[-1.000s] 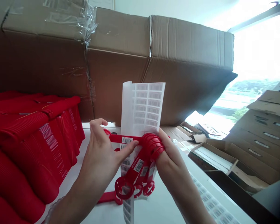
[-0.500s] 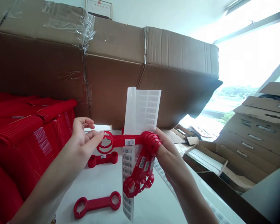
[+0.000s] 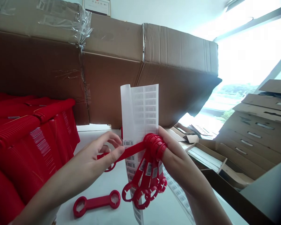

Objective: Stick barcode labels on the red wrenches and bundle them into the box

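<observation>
My right hand (image 3: 172, 145) is closed around the ring ends of several red plastic double-ring bars (image 3: 144, 181), most hanging in a fan with barcode stickers on them. A white sheet of barcode labels (image 3: 145, 109) stands upright behind the rings and runs down past them; the fingers gripping it are hidden. One bar points left from the bunch, and no sticker shows on its visible face. Across that bar reaches my left hand (image 3: 103, 153), thumb and index finger apart beside the sheet's left edge. Another double-ring bar (image 3: 97, 203) lies on the white table (image 3: 84, 184).
Stacked red ribbed items (image 3: 32, 131) with barcodes line the left side. A big taped cardboard box (image 3: 112, 75) spans the back. Open cartons (image 3: 208, 159) and stacked boxes (image 3: 255, 125) stand at right. A label strip (image 3: 178, 189) lies under my right forearm.
The stickered bar has dropped from level to hang with the others, and a different bar now points left. My left hand has moved right, off the ring end, towards the label sheet.
</observation>
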Action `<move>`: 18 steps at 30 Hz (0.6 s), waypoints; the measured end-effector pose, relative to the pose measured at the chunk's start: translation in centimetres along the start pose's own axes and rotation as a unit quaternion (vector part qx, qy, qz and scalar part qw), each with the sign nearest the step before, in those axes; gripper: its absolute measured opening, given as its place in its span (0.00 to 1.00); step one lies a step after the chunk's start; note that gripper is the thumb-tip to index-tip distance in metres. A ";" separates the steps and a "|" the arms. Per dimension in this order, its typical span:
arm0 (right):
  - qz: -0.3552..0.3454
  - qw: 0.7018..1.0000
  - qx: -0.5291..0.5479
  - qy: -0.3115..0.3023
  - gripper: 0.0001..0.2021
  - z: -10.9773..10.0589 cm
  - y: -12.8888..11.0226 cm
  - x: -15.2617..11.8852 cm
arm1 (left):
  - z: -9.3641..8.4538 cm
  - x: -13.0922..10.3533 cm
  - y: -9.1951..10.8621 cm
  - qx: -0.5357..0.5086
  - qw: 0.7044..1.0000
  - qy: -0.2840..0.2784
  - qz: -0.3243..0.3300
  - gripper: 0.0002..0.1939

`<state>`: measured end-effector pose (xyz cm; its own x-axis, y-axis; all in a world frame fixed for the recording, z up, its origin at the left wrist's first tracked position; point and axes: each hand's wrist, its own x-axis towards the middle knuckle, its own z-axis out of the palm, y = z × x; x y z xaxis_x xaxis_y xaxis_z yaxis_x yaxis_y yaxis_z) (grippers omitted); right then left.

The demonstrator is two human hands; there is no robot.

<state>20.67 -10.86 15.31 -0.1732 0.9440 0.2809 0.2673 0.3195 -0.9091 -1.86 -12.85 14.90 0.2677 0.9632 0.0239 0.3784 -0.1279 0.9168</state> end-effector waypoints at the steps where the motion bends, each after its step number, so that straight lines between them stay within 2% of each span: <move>1: 0.004 1.000 -0.006 -0.002 0.12 0.1 0.0 -0.2 | 0.3 0.3 0.0 0.021 1.000 0.015 0.007 0.20; 5: 0.012 0.999 -0.034 0.012 0.11 0.6 0.3 -0.8 | 1.4 1.0 -0.3 0.059 0.992 0.103 0.035 0.18; 8: -0.011 0.998 -0.063 0.021 0.07 1.1 0.6 -1.0 | 1.9 1.3 -0.8 0.108 0.980 0.157 0.054 0.16; 13: -0.031 0.989 -0.141 0.018 0.05 2.4 0.8 -1.0 | 2.6 1.9 -1.8 0.231 0.933 0.246 0.124 0.15; 18: -0.031 0.985 -0.168 0.014 0.09 3.1 1.4 -0.3 | 2.6 2.2 -0.9 0.189 0.924 0.295 0.152 0.17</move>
<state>18.17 -10.95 12.95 -0.1739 0.9219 0.3462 0.5567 0.3820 -0.7377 0.68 -11.22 13.13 -0.0742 0.8160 0.5732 0.6780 -0.3802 0.6291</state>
